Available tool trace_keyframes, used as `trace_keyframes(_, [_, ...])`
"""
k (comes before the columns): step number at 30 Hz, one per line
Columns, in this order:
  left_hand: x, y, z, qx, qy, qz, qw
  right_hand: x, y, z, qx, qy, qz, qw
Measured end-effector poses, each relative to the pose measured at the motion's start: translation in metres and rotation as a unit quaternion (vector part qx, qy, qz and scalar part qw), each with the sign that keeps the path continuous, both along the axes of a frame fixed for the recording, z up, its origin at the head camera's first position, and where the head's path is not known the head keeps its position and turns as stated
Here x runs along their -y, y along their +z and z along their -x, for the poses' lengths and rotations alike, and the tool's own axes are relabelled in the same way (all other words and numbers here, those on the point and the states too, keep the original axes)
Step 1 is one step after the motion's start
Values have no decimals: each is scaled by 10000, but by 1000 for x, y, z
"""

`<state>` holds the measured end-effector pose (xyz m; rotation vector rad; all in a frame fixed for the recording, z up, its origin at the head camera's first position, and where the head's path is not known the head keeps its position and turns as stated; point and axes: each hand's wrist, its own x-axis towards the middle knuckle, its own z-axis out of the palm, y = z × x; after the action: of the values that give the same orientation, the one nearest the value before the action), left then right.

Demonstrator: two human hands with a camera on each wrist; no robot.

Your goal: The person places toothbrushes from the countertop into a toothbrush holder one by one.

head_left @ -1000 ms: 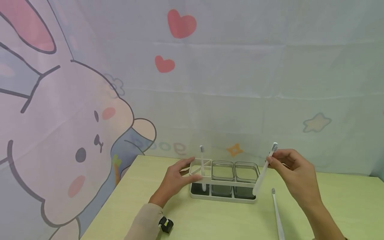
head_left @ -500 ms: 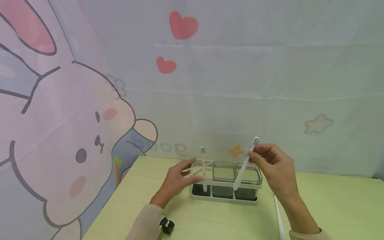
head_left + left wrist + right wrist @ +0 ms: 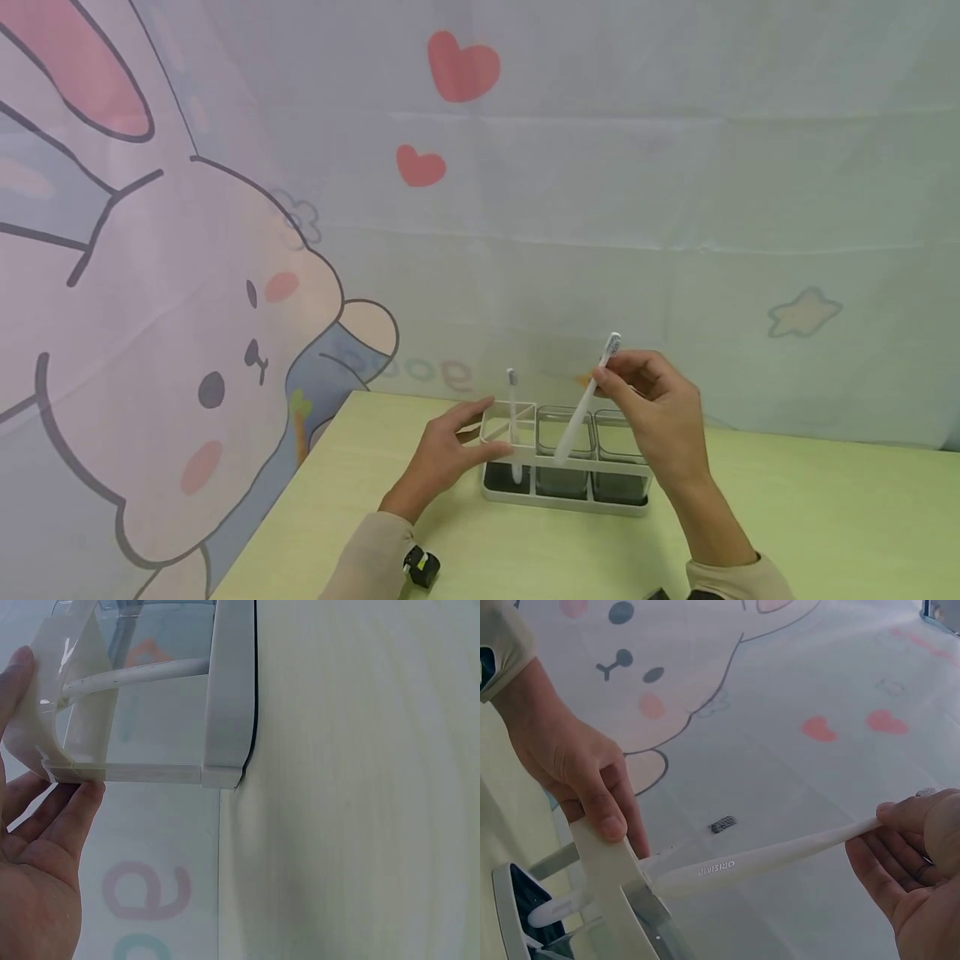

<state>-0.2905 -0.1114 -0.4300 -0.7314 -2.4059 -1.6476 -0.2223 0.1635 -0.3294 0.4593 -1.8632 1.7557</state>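
A white rack [image 3: 564, 493] with two clear cups [image 3: 558, 433] stands on the yellow-green table [image 3: 825, 517]. One white toothbrush [image 3: 513, 417] stands upright in the rack's left compartment. My left hand [image 3: 459, 442] grips the rack's left end, thumb on the rim [image 3: 615, 855]. My right hand [image 3: 651, 404] pinches a second white toothbrush [image 3: 581, 408] near its bristle end. It is tilted, with its lower end at the rack's top rail by the middle cup. In the left wrist view the rack's end [image 3: 225, 690] and my fingers [image 3: 64, 821] show.
A curtain printed with a rabbit, hearts and stars [image 3: 225, 333] hangs close behind the table. The table's left edge runs diagonally near my left sleeve. A small black and yellow device [image 3: 420, 568] sits at my left wrist.
My right hand has carried the tilted toothbrush leftward, from beside the rack's right end to over its middle. My left hand has kept its grip on the rack.
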Motion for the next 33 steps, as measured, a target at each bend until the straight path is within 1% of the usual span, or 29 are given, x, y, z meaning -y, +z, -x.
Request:
trace_keyframes(5, [0,0,-1,6,-48,13,10000,6,-2,5,14,11,162,9999])
trace_keyframes(9, [0,-1,-1,82,14,44,10000,13,-2,9,-101,-30,326,9994])
trace_keyframes(15, [1,0,-3,96,20,-64,9999,23,-3,12,-171,-263,622,9976])
trace_keyframes(20, [1,0,-3,51,5,-104,9999,29,-8,17,-267,-396,818,9955])
trace_keyframes(29, [2,0,-1,-31,-52,-29,10000,39,-17,23,-207,-349,782,9961])
trace_keyframes(33, [3,-1,-1,-52,-62,4,10000,41,-23,24,-36,-284,657,9974])
